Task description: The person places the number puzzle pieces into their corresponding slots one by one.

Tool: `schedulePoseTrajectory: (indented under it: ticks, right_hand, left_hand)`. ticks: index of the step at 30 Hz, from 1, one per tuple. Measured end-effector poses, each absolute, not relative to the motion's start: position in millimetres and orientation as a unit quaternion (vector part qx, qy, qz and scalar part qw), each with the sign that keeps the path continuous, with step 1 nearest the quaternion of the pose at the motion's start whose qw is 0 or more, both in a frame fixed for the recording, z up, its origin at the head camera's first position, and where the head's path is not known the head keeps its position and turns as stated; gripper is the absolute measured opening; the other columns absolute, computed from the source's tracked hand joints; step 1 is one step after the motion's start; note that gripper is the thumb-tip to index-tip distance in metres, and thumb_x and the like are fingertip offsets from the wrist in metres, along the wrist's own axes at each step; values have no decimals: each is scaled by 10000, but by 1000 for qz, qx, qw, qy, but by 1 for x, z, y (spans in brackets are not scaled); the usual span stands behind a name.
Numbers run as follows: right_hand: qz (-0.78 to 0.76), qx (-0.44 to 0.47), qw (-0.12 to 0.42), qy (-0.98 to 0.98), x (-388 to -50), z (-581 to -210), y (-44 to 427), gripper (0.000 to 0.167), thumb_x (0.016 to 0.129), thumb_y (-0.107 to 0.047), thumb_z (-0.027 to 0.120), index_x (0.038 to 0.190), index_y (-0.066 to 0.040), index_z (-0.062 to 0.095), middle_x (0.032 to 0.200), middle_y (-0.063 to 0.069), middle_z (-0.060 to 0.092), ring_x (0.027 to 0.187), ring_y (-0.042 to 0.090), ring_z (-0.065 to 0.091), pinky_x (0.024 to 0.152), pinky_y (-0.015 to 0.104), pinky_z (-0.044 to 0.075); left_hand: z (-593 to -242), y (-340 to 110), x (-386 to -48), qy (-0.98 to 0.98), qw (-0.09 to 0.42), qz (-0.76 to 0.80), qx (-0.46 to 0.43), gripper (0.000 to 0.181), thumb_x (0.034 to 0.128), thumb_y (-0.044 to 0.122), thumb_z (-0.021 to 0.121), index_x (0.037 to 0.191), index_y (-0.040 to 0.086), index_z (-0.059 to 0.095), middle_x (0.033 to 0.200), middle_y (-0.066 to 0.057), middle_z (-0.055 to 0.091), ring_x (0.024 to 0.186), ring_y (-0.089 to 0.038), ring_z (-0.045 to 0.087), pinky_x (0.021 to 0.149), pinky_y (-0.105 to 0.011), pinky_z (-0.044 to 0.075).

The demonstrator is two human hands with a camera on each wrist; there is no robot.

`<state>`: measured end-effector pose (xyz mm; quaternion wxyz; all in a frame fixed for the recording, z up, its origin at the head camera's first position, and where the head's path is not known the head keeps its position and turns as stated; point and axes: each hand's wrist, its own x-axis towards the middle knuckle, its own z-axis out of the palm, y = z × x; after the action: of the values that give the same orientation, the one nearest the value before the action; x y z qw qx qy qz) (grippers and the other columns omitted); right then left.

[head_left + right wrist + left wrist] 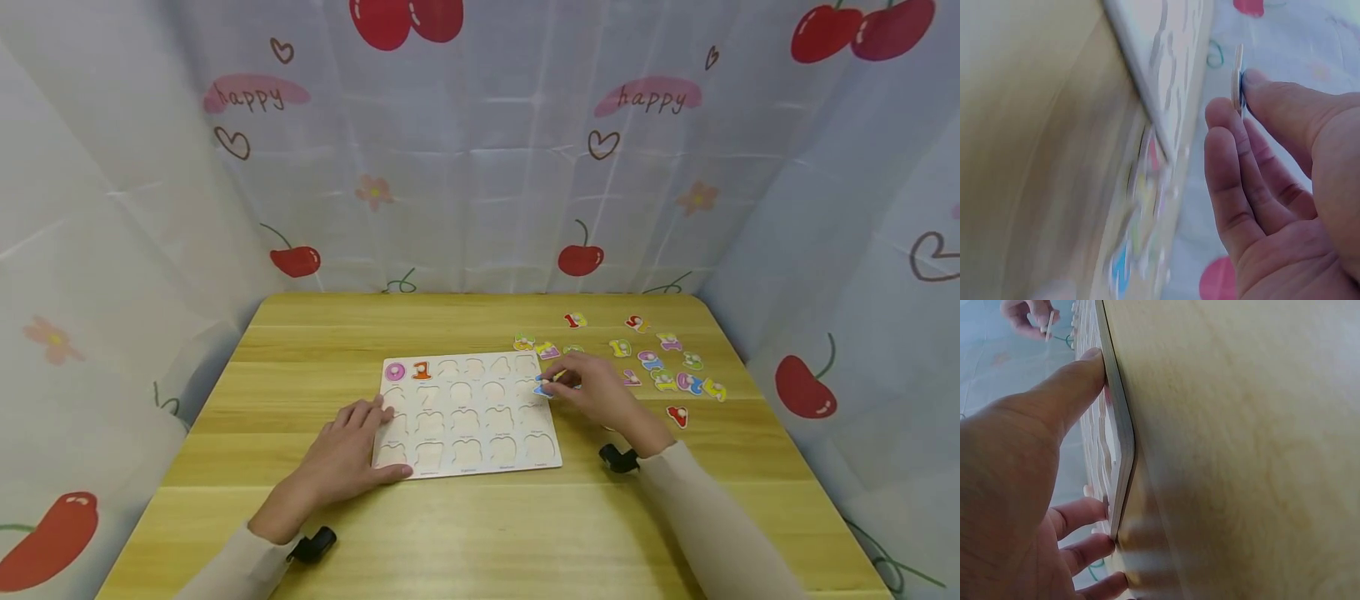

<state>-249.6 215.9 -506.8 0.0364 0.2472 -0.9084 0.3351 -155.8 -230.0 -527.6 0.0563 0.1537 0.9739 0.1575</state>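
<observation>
A pale wooden puzzle board (480, 425) with cut-out slots lies on the table; a pink 0 piece (394, 372) and an orange 1 piece (422, 371) sit in its top left slots. My left hand (337, 454) rests at the board's left side, thumb on the near edge (1124, 437) and fingers by the left edge. Over the board's right edge, my right hand (600, 396) pinches a blue piece (543, 387) between thumb and fingers. In the right wrist view this thin piece (1237, 78) is seen edge-on, held up off the board.
Several loose number pieces lie right of the board, among them a red one (678, 417), a yellow one (715, 390) and a red-and-yellow one (576, 320). A printed curtain (480, 167) stands behind the wooden table (495, 533) and at both sides.
</observation>
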Motion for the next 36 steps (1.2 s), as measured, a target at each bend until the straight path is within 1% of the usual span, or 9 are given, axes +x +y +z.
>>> schedulePoseTrajectory:
  ticks: [2,7,11,16,21,28,36]
  right_hand:
    - [341,256,33,-904,-255,-509,203,124,1014,-159,925,1128,-142,878,1120,46,831,932,172,840,866,352,702]
    - [355,262,21,-897,-270,-514,171,123,1030,-179,914,1142,-140,884,1131,50,835,947,184,851,832,297,669]
    - [354,264,13,-897,-282,-516,143,116,1038,-194,910,1135,-132,892,1131,64,839,935,171,838,820,273,649]
    - [358,255,-10,-898,-291,-516,106,104,1049,-188,897,1115,-109,891,1147,88,847,928,167,800,830,283,636]
    - [364,231,-36,-902,-299,-520,76,83,1080,-201,865,1127,-136,888,1167,60,823,977,151,758,865,301,634]
    - [354,221,-37,-908,-308,-529,55,91,1106,-220,837,1140,-158,894,1145,41,782,960,142,681,852,303,592]
    - [351,218,-30,-910,-309,-530,45,89,1094,-194,849,1129,-136,907,1167,59,767,989,174,683,898,350,613]
  left_hand:
    - [-527,-230,-156,974,57,156,154,1089,931,807,842,1702,85,576,1849,-218,434,1633,-526,463,1263,-760,464]
    - [-525,-230,-156,974,59,153,153,1087,929,808,842,1701,92,576,1850,-220,433,1636,-531,460,1259,-770,459]
    - [-523,-231,-155,975,57,151,153,1084,925,791,858,1698,86,576,1841,-230,441,1628,-529,464,1248,-777,462]
    - [-522,-231,-155,975,55,150,154,1084,926,782,863,1698,78,576,1832,-238,449,1619,-527,472,1235,-780,472]
    - [-523,-230,-156,975,58,150,155,1100,928,809,841,1705,79,569,1830,-242,449,1620,-528,473,1236,-786,474]
    - [-524,-229,-157,975,57,147,156,1105,927,817,836,1709,84,567,1834,-240,449,1627,-525,474,1235,-788,476]
    - [-526,-231,-156,975,60,147,156,1108,928,828,826,1715,94,560,1850,-238,432,1639,-521,461,1243,-791,464]
